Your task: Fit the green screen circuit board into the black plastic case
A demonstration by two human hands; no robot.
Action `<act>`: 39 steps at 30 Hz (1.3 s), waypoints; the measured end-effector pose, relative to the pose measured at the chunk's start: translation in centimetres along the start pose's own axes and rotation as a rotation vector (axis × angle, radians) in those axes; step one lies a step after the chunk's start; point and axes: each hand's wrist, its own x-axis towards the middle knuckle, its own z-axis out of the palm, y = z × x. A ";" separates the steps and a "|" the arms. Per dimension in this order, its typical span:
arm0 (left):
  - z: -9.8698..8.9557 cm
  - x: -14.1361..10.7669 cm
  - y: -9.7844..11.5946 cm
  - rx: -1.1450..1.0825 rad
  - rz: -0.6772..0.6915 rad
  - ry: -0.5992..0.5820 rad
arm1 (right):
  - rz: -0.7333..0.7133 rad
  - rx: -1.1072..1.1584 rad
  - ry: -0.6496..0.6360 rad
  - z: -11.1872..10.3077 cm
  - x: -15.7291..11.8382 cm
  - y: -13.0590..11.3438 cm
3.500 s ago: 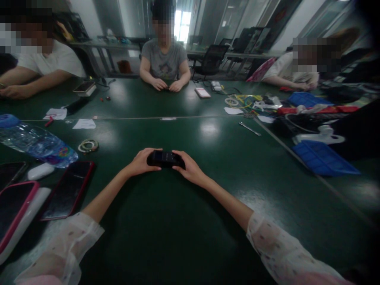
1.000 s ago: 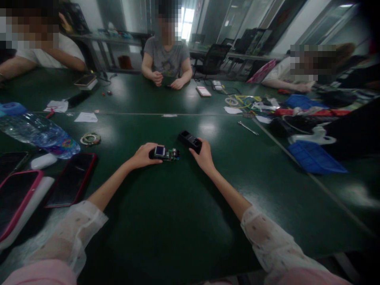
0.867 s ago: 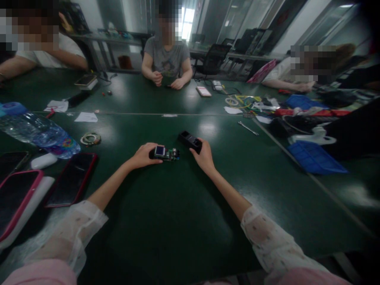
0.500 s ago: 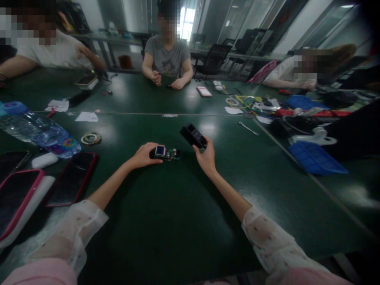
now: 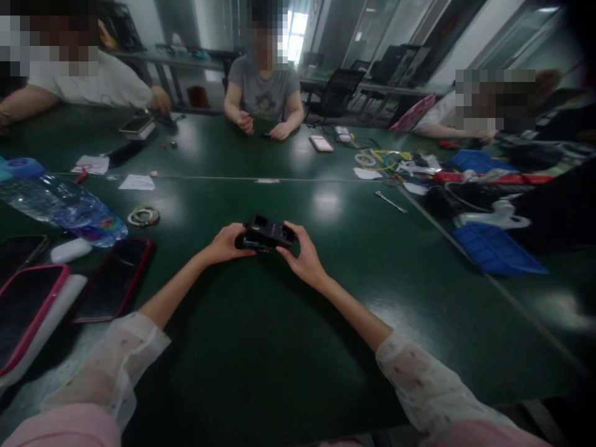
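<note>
My left hand [image 5: 226, 243] grips the left end of a circuit board [image 5: 256, 246]; only the board's front edge shows, since a black plastic cover sits over it. Fingers and thumb of my right hand [image 5: 305, 256] are closed on the right end of that black cover [image 5: 274, 231], which has cut-out openings in its top. The cover lies slightly tilted above the board, with a gap along the front. Whether it touches the board at the back is hidden. Both hands are just above the dark green table [image 5: 261, 347].
At left are a water bottle [image 5: 65, 202], a bracelet [image 5: 143, 216], a red-edged phone [image 5: 114, 279] and a white earbud case [image 5: 71, 251]. A wrench [image 5: 391, 202], blue trays [image 5: 498, 248] and tangled cables [image 5: 386, 160] lie at right. Several people sit around the table.
My right hand has brought the black cover left and down, from beside the board to over it. The board's screen is now hidden. My left hand has stayed in place.
</note>
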 end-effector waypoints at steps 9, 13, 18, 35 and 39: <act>0.2 -0.2 0.0 0.001 -0.071 0.012 | 0.007 -0.034 -0.146 -0.5 0.0 2.1; 0.3 -0.2 -0.2 -0.009 -0.038 0.009 | -0.014 -0.055 -0.152 -0.4 0.0 1.9; 0.3 -0.5 -0.2 -0.018 -0.049 0.005 | -0.007 -0.020 -0.100 -0.1 0.2 0.9; -0.2 -0.1 0.2 -0.212 0.025 0.001 | -0.018 0.041 -0.158 0.4 0.4 1.0; -0.4 0.0 0.2 -0.247 0.003 -0.014 | 0.010 0.062 -0.159 0.3 0.4 1.3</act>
